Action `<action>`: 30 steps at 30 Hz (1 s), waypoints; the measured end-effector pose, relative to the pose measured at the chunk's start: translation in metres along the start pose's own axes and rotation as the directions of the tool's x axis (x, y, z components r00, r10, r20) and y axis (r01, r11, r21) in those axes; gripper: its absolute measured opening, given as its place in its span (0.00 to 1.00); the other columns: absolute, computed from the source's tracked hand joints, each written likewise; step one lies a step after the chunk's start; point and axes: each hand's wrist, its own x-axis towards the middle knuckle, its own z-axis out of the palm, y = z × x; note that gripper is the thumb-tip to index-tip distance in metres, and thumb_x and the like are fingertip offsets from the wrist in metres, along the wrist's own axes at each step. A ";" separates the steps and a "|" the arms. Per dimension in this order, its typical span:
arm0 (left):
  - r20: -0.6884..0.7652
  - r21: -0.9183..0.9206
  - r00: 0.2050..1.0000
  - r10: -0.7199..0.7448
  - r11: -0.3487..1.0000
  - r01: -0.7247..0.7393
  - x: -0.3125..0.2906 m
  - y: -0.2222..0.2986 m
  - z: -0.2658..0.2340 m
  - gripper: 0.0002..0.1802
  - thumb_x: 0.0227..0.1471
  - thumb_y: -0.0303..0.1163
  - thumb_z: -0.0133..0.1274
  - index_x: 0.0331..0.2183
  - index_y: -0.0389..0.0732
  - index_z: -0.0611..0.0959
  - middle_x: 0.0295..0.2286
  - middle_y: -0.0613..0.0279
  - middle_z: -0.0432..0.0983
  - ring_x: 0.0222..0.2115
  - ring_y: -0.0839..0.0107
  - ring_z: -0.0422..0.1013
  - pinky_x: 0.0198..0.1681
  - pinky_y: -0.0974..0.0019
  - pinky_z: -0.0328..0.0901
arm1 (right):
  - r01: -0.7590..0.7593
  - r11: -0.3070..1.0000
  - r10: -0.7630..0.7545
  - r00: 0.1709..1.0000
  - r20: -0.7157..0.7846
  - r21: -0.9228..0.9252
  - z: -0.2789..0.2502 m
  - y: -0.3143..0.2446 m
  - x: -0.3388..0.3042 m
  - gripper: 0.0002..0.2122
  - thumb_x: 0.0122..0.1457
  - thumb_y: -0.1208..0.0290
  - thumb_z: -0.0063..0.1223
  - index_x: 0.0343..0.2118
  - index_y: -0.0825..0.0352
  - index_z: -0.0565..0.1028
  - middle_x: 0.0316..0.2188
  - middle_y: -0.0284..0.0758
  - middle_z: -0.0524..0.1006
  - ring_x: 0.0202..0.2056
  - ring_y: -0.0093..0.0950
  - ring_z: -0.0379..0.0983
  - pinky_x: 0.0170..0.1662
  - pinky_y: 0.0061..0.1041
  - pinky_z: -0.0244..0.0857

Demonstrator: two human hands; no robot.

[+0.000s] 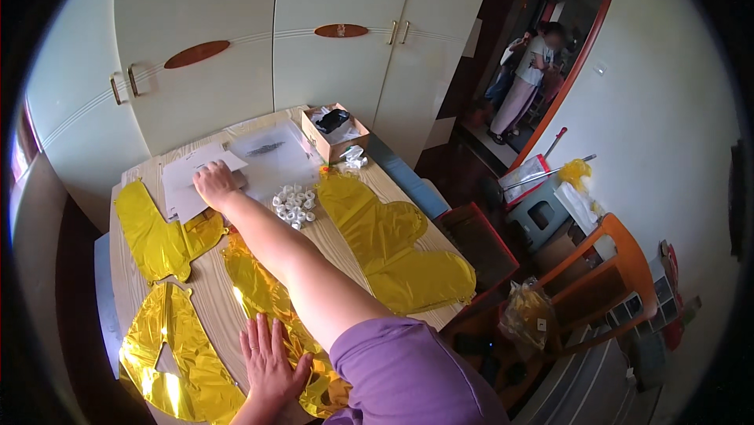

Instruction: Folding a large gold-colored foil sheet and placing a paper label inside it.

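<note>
My right arm reaches far across the table [212, 323], and my right hand [214, 184] is on the white paper sheets [182, 201] at the back left. Its fingers bend down and close on a sheet; the fingertips are hard to make out. Flat and open, my left hand [271, 358] lies at the near edge beside a shiny gold foil balloon [255, 276], which my right forearm partly covers. Uninflated gold foil balloons also lie around: a boot-shaped one [157, 232], an A-like one [169, 362] and a large curved one [385, 248].
Several small white rolls [294, 205] sit past my forearm. Behind them are a clear plastic sheet [275, 150] and an open cardboard box [314, 138]. White cabinets [330, 1] stand behind the table; an orange chair [620, 268] is at right. Someone [530, 71] stands beyond the doorway.
</note>
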 end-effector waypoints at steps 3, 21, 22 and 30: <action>-0.011 0.000 1.000 0.012 1.000 -0.012 -0.002 -0.001 0.000 0.50 0.52 0.57 0.53 0.63 0.29 0.61 0.65 0.28 0.48 0.68 0.34 0.41 0.68 0.34 0.33 | 0.026 0.998 -0.037 0.979 -0.200 -0.056 -0.014 0.011 0.007 0.08 0.62 0.67 0.46 0.32 0.59 0.77 0.33 0.33 0.80 0.38 0.32 0.75 0.45 0.38 0.64; -0.062 0.053 0.997 0.043 0.998 -0.039 -0.008 -0.003 0.003 0.49 0.55 0.59 0.52 0.64 0.33 0.62 0.66 0.35 0.49 0.68 0.36 0.43 0.69 0.38 0.35 | -0.444 -0.211 0.415 0.766 0.492 0.871 -0.212 0.013 -0.194 0.04 0.65 0.72 0.51 0.41 0.62 0.73 0.26 0.30 0.78 0.21 0.21 0.76 0.22 0.22 0.73; -0.068 0.065 0.996 0.058 0.996 -0.054 -0.009 -0.005 0.006 0.49 0.55 0.60 0.51 0.64 0.34 0.62 0.66 0.36 0.49 0.68 0.37 0.43 0.69 0.38 0.35 | -0.415 -0.347 0.443 0.718 0.537 0.841 -0.227 0.011 -0.215 0.06 0.63 0.74 0.53 0.42 0.60 0.73 0.28 0.30 0.79 0.23 0.22 0.78 0.24 0.22 0.74; -0.090 0.090 0.994 0.058 0.995 -0.050 -0.032 -0.004 0.024 0.49 0.58 0.62 0.46 0.67 0.36 0.59 0.66 0.33 0.48 0.68 0.35 0.40 0.70 0.39 0.34 | -0.455 -0.666 0.399 0.452 0.798 0.591 -0.310 -0.016 -0.323 0.04 0.62 0.74 0.54 0.38 0.66 0.74 0.29 0.36 0.81 0.33 0.31 0.83 0.33 0.28 0.80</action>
